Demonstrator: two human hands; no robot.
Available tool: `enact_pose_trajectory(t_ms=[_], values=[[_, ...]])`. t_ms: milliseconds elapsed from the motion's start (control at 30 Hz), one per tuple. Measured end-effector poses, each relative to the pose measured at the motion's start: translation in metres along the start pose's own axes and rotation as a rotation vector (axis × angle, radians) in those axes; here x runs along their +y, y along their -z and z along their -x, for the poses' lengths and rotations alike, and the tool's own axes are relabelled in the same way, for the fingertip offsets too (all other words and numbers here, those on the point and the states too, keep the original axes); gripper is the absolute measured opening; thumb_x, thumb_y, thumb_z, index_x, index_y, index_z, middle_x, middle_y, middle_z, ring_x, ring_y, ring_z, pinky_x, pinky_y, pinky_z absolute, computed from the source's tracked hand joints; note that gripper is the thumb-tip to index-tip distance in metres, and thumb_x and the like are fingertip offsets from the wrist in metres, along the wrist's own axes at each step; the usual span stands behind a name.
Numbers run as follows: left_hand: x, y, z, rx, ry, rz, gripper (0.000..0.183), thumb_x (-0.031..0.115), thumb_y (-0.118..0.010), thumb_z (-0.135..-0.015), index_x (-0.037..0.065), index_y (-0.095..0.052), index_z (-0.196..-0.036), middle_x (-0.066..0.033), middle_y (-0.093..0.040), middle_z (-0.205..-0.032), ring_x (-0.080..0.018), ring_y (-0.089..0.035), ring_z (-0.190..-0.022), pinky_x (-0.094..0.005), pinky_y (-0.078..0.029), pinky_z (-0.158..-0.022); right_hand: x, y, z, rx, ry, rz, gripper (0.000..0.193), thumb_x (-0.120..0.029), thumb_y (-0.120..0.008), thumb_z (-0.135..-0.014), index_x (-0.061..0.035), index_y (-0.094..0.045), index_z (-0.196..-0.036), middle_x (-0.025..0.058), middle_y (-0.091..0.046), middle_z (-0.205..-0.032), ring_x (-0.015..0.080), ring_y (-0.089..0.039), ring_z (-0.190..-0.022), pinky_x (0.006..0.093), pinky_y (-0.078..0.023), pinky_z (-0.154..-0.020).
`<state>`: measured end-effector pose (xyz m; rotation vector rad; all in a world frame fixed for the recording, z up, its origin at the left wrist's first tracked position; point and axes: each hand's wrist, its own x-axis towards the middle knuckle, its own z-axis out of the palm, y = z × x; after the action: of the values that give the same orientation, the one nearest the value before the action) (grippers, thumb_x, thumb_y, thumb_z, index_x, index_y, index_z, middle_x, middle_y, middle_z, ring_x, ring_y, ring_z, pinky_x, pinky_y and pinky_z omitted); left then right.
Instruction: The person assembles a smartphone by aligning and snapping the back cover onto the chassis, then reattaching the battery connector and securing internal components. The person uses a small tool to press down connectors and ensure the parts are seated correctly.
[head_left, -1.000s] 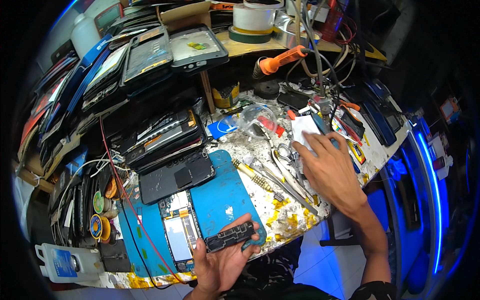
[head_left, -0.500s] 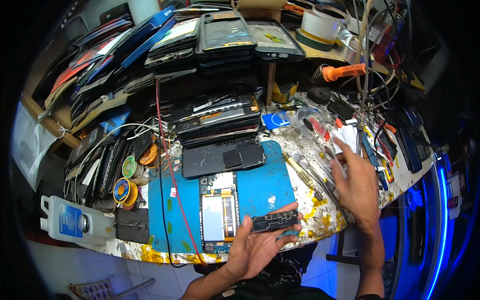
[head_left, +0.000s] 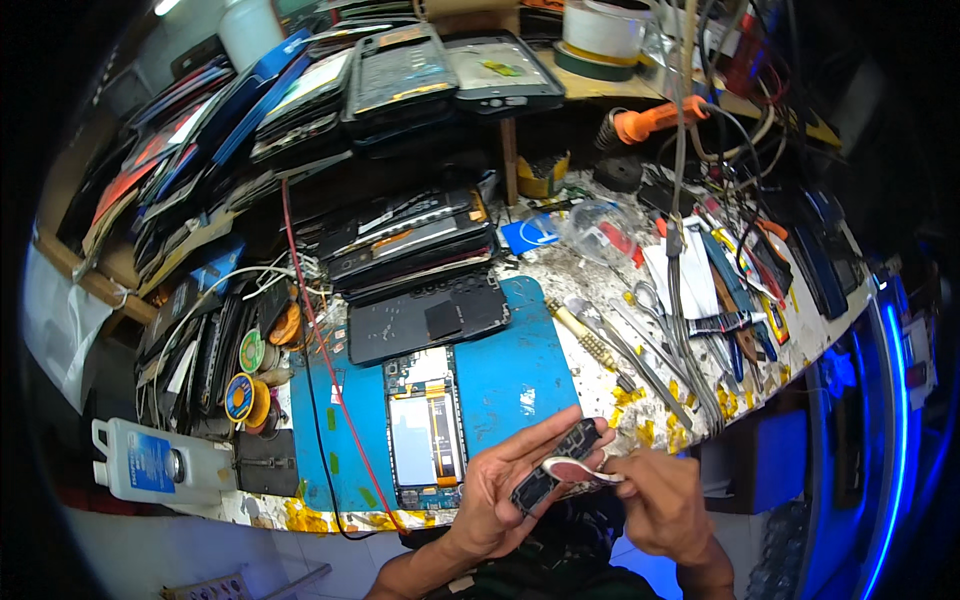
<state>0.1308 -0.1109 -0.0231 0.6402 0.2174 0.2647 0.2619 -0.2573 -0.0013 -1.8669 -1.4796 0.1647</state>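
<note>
My left hand (head_left: 490,500) is closed around a small black phone part (head_left: 535,490), a plastic piece with ridges and cutouts, held above the front edge of the bench. Against that part, my right hand (head_left: 665,505) pinches a pale curved tool (head_left: 598,474); a reddish area shows inside its curve, and its exact kind is unclear. To the left of my hands, an opened phone (head_left: 424,440) lies on a blue work mat (head_left: 515,370), its battery and circuit board exposed. Just beyond it rests a dark phone housing (head_left: 430,318) with camera holes.
Stacked phones (head_left: 410,240) stand behind the mat. A white jug (head_left: 165,465) and solder spools (head_left: 240,395) are at the left. Hand tools (head_left: 640,365), cables (head_left: 678,280) and an orange-handled iron (head_left: 655,122) crowd the right. A red cable (head_left: 310,320) crosses the mat.
My right hand has come from the tools at the right down to the black phone part, bringing the pale tool against it. My left hand has tilted the part. The view has shifted slightly.
</note>
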Motion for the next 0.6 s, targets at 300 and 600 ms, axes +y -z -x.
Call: enact_pose_trajectory(t_ms=[300,600], values=[[-0.008,0.000,0.000,-0.053,-0.032,-0.007,0.121,0.045,-0.090,-0.057,-0.012,-0.027,-0.142,-0.0323,-0.043,-0.139,-0.0380,-0.046,-0.131,-0.0492,-0.033,-0.114,-0.005,-0.006,0.027,0.154,-0.083,0.024,0.025,0.007,-0.067,-0.066,-0.0006,-0.064,-0.090,0.0074,-0.062,-0.066,0.0233,-0.065,-0.056,0.0322,-0.049,-0.048],[-0.017,-0.012,-0.008,-0.157,-0.069,-0.076,0.115,0.032,-0.092,-0.056,-0.014,-0.028,-0.140,-0.0345,-0.043,-0.138,-0.0413,-0.044,-0.131,-0.0510,-0.032,-0.114,-0.006,0.004,0.045,0.190,-0.105,0.001,0.020,0.003,-0.071,-0.066,-0.0015,-0.063,-0.085,0.0061,-0.056,-0.060,0.0216,-0.059,-0.048,0.0313,-0.043,-0.043]])
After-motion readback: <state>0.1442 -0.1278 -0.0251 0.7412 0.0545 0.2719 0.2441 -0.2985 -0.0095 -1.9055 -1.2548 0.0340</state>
